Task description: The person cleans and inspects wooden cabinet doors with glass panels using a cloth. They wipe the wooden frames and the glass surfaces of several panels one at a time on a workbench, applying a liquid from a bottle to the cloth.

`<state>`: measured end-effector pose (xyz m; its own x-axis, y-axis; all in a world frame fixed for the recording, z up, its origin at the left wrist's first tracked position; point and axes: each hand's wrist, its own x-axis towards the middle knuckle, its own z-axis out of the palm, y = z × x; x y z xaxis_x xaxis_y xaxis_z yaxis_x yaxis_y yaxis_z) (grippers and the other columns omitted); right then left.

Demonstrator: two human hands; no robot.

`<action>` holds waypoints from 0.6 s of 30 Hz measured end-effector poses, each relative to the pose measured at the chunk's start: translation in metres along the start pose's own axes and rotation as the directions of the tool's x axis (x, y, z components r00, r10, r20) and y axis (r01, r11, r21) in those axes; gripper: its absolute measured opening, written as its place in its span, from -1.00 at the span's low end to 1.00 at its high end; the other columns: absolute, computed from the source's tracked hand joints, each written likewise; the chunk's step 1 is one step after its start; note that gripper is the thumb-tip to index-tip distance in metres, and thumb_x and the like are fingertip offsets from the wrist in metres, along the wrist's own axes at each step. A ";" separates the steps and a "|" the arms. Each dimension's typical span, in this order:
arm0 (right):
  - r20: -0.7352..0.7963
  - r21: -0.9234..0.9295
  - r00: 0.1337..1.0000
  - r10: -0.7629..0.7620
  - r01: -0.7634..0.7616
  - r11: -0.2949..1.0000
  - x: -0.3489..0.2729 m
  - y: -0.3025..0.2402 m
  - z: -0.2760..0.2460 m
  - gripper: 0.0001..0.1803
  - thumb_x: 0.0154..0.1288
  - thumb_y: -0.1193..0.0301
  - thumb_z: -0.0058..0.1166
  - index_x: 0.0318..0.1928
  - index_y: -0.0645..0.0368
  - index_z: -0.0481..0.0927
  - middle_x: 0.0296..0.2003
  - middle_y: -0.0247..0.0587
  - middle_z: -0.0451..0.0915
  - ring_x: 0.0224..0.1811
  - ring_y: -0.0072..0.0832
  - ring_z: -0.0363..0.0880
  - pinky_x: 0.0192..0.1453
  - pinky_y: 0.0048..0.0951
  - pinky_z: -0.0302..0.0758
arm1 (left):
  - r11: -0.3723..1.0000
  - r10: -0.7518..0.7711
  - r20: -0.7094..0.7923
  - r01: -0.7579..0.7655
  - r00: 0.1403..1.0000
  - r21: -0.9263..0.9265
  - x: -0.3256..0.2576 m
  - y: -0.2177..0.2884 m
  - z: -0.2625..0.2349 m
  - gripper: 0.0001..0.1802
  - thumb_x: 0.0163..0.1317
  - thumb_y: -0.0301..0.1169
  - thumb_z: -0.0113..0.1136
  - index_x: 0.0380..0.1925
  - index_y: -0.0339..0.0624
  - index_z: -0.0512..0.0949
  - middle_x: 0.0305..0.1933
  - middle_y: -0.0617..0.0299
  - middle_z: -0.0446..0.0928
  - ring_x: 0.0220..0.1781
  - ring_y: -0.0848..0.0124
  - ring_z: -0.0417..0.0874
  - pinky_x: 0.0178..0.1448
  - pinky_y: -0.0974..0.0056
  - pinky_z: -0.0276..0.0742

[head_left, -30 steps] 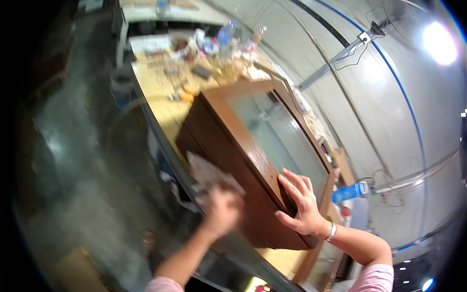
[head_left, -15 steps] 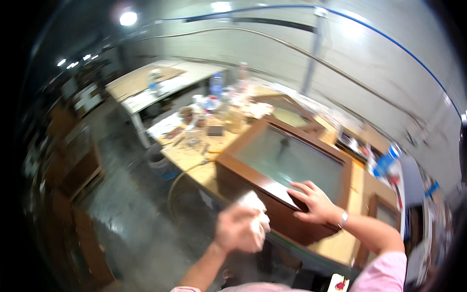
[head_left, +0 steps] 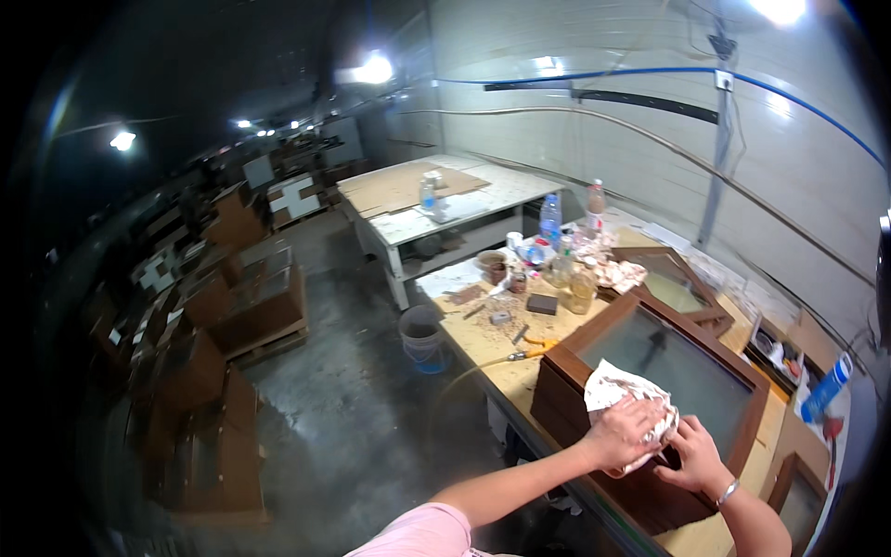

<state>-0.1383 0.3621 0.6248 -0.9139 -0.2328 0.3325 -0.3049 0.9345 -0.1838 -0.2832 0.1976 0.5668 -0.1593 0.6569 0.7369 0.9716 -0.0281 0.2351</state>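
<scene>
A brown wooden cabinet (head_left: 557, 390) with a glass-paned front frame lies on the workbench with its glass facing up. My left hand (head_left: 624, 434) is closed on a crumpled white cloth (head_left: 605, 382) with reddish-brown marks, pressed on the frame's near rail. Part of the cloth spreads over the glass pane (head_left: 705, 371). Just right of the cloth, my right hand (head_left: 696, 457) rests at the same near edge, thumb and fingers apart. Its fingertips are close to the cloth; whether they touch it I cannot tell.
Bottles, jars and a dark sanding block (head_left: 542, 304) stand on the workbench (head_left: 469, 320) beyond the cabinet. A yellow-ended hose (head_left: 531, 351) lies by its left corner. A blue tube (head_left: 826, 388) is at right. A bucket (head_left: 423, 336) stands on the floor.
My left hand has brought the cloth from the air left of the cabinet onto its near rail. My right hand remains at that edge. The view has swung left.
</scene>
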 end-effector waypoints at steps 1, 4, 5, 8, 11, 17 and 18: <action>0.007 0.003 1.000 -0.004 0.004 1.000 0.004 -0.003 0.002 -0.42 -0.19 0.13 0.37 -0.11 0.12 0.59 -0.08 -0.06 0.54 -0.01 -0.03 0.45 0.15 -0.08 0.46 | 1.000 -0.006 0.001 0.006 1.000 0.015 -0.005 -0.002 -0.001 -0.35 0.26 -0.04 0.20 0.26 -0.19 0.45 0.30 -0.04 0.48 0.28 0.08 0.52 0.39 -0.12 0.32; 0.025 0.022 1.000 -0.011 0.011 1.000 0.012 -0.004 0.003 -0.39 -0.19 0.13 0.36 -0.06 0.14 0.59 -0.06 -0.07 0.54 0.01 -0.01 0.43 0.16 -0.07 0.45 | 0.998 -0.042 0.009 0.041 0.999 0.051 -0.010 -0.004 -0.002 -0.34 0.29 -0.03 0.16 0.29 -0.18 0.42 0.31 -0.02 0.47 0.29 0.09 0.51 0.40 -0.13 0.31; 0.031 0.028 0.999 -0.012 0.011 1.000 0.012 -0.002 0.005 -0.38 -0.19 0.13 0.36 -0.07 0.14 0.59 -0.06 -0.06 0.54 0.02 -0.01 0.44 0.16 -0.06 0.45 | 0.998 -0.049 0.021 0.048 0.999 0.042 -0.011 -0.005 -0.002 -0.34 0.30 -0.04 0.15 0.30 -0.17 0.41 0.33 -0.01 0.46 0.31 0.10 0.51 0.41 -0.13 0.29; 0.024 0.034 0.999 -0.035 0.034 0.999 0.010 0.006 0.005 -0.36 -0.20 0.13 0.35 -0.05 0.15 0.60 -0.04 -0.01 0.54 0.05 0.01 0.44 0.18 -0.04 0.45 | 0.998 -0.054 0.016 0.053 0.998 0.043 -0.007 -0.006 0.002 -0.35 0.30 -0.06 0.15 0.31 -0.16 0.40 0.34 0.00 0.45 0.31 0.13 0.51 0.42 -0.11 0.30; 0.009 0.037 0.999 -0.042 0.042 0.998 0.009 0.009 0.003 -0.36 -0.21 0.12 0.36 -0.06 0.17 0.58 -0.04 0.04 0.53 0.04 0.03 0.43 0.16 -0.01 0.45 | 0.998 -0.050 0.007 0.049 0.999 0.036 -0.001 -0.006 0.003 -0.37 0.28 -0.11 0.17 0.28 -0.21 0.44 0.34 0.02 0.46 0.31 0.13 0.51 0.41 -0.08 0.31; 0.074 0.092 0.997 -0.017 0.011 0.996 0.015 -0.007 -0.013 -0.40 -0.02 0.33 0.33 0.07 0.26 0.48 0.05 0.21 0.43 0.14 0.17 0.32 0.27 0.05 0.33 | 0.995 -0.092 -0.049 0.094 0.995 0.026 -0.010 -0.004 0.011 -0.44 0.29 -0.15 0.21 0.22 -0.19 0.51 0.34 0.05 0.47 0.28 0.18 0.55 0.39 -0.03 0.35; 0.075 0.085 0.997 -0.010 0.003 0.996 0.013 -0.006 -0.012 -0.37 -0.01 0.33 0.33 0.10 0.26 0.47 0.08 0.22 0.42 0.16 0.17 0.32 0.29 0.05 0.32 | 0.996 -0.084 -0.049 0.085 0.995 0.020 -0.008 -0.002 0.010 -0.45 0.27 -0.17 0.24 0.21 -0.19 0.53 0.33 0.06 0.48 0.28 0.20 0.56 0.39 -0.01 0.36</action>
<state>-0.1446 0.3564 0.6415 -0.9284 -0.2612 0.2643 -0.3295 0.9074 -0.2610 -0.2824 0.1997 0.5543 -0.2491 0.6192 0.7447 0.9578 0.0435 0.2841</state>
